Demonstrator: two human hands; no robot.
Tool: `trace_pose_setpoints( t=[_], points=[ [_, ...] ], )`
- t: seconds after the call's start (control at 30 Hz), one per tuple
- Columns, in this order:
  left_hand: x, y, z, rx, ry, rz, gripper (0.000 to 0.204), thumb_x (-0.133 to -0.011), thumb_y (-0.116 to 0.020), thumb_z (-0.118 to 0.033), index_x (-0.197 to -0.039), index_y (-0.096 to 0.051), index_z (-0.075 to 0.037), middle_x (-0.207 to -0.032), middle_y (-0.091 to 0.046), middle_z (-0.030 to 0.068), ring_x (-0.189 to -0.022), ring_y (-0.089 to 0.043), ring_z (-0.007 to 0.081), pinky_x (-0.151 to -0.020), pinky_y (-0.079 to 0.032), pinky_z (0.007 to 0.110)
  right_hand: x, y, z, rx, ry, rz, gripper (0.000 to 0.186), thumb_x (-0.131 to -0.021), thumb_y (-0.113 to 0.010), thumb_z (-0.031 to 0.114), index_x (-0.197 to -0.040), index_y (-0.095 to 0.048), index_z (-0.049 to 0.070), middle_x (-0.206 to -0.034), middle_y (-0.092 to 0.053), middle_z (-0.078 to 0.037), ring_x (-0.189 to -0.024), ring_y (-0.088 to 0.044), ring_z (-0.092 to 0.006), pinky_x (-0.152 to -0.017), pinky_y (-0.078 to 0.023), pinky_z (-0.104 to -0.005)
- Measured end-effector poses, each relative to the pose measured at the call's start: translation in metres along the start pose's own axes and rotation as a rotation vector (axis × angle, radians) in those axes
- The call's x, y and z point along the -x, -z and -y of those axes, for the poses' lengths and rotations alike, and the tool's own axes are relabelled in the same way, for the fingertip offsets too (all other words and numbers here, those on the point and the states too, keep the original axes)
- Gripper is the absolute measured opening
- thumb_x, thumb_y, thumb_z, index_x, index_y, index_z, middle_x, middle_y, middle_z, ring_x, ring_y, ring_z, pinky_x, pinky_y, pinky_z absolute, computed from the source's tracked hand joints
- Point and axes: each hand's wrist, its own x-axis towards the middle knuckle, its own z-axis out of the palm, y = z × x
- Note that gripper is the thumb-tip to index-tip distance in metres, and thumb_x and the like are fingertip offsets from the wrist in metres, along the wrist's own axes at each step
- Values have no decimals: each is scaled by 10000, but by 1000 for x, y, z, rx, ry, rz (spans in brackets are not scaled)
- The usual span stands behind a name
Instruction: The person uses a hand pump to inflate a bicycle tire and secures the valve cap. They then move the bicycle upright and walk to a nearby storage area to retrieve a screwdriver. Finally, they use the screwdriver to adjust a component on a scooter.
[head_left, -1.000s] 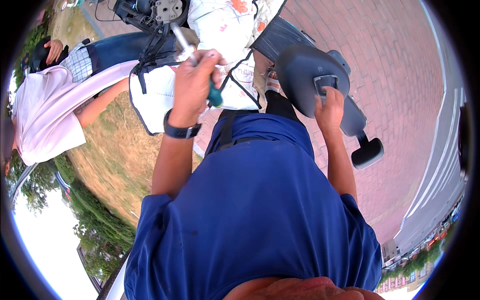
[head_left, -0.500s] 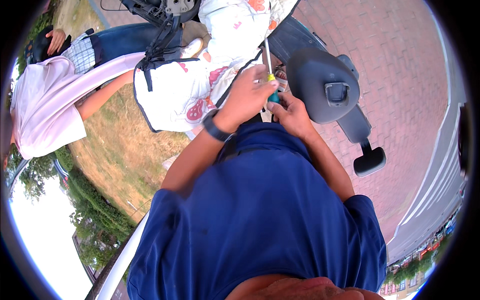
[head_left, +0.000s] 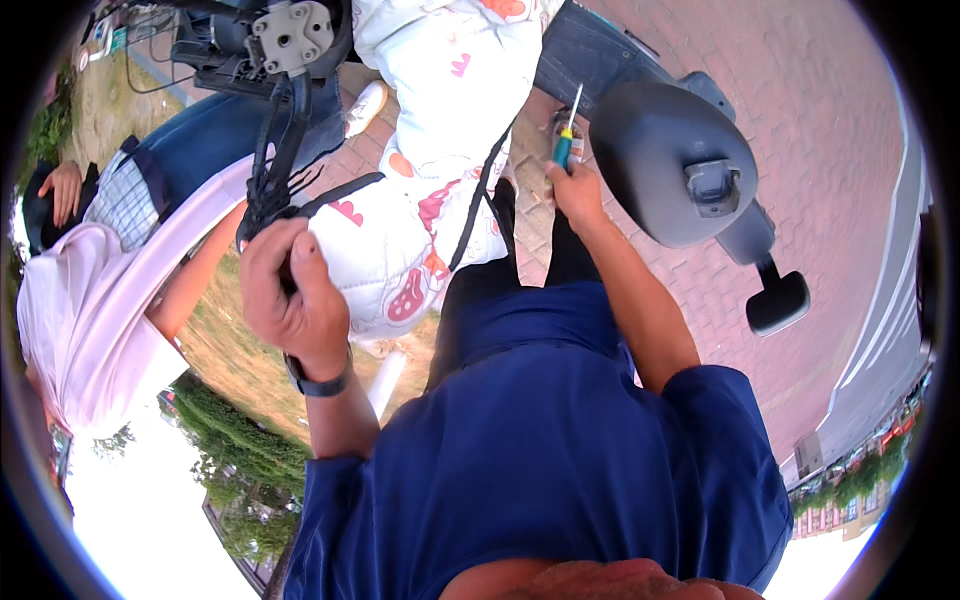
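A screwdriver (head_left: 566,140) with a teal and yellow handle points up and away, its metal shaft bare. My right hand (head_left: 577,192) is wrapped round the handle, beside a dark rounded scooter seat (head_left: 650,165). On the left, my left hand (head_left: 295,290), with a black band on its wrist, has its fingers curled in; what they hold, if anything, is hidden. It is close to a bundle of black cables (head_left: 268,195) and overlaps the edge of a white quilted scooter cover (head_left: 440,110) with pink and orange prints.
A metal plate with bolt holes (head_left: 292,38) sits above the cables at the top. A person in a pale pink top (head_left: 85,310) is at the left, one arm reaching toward the cables. Behind the seat sticks out a small black pad (head_left: 778,303). Reddish paving (head_left: 830,200) lies to the right.
My left hand has left the screwdriver and moved left toward the cables. My right hand keeps the screwdriver, now alone, slightly farther right. The view has shifted.
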Motion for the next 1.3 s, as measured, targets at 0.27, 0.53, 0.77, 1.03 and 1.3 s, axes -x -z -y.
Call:
trace_pose_setpoints(
  t=[0.27, 0.53, 0.77, 1.03, 1.3],
  points=[
    [11, 3, 6, -51, 84, -3, 204, -922, -450, -15, -979, -624, 76, -977, -638, 153, -929, -565, 213, -854, -434, 339, -209, -38, -23, 461, 123, -437, 473, -808, -668, 406, -942, -691, -47, -976, -677, -304, -955, -654, -464, -870, -497, -499],
    [21, -9, 14, -144, 47, -189, 151, -951, -496, -185, -945, -527, -37, -913, -534, 122, -686, -400, 137, -688, -357, 291, -303, -78, -5, 242, 327, -762, 447, -769, -739, 331, -963, -667, -65, -905, -686, -277, -895, -669, -443, -809, -517, -485],
    [15, 10, 16, -168, -51, 62, 217, -973, -461, -210, -994, -563, -20, -934, -559, 150, -728, -447, 147, -657, -342, 269, -281, -77, -8, 174, 321, -619, 531, -811, -716, 374, -1133, -639, -41, -1064, -683, -252, -989, -666, -399, -840, -517, -456],
    [-8, 18, 21, 135, -64, 124, 195, -780, -684, 2, -973, -658, 9, -941, -662, 163, -789, -644, 269, -708, -529, 323, -140, -32, -50, 297, 317, -331, 501, -833, -658, 325, -1189, -609, -24, -1046, -693, -233, -1038, -659, -373, -869, -508, -426],
    [-2, 9, 24, 346, -157, 24, 70, -851, -641, 28, -920, -648, 31, -899, -652, 122, -729, -600, 178, -636, -470, 258, 64, 67, -126, 161, 39, -209, 495, -843, -641, 120, -1261, -526, -119, -871, -687, -171, -690, -677, -189, -616, -550, -305]
  ],
)
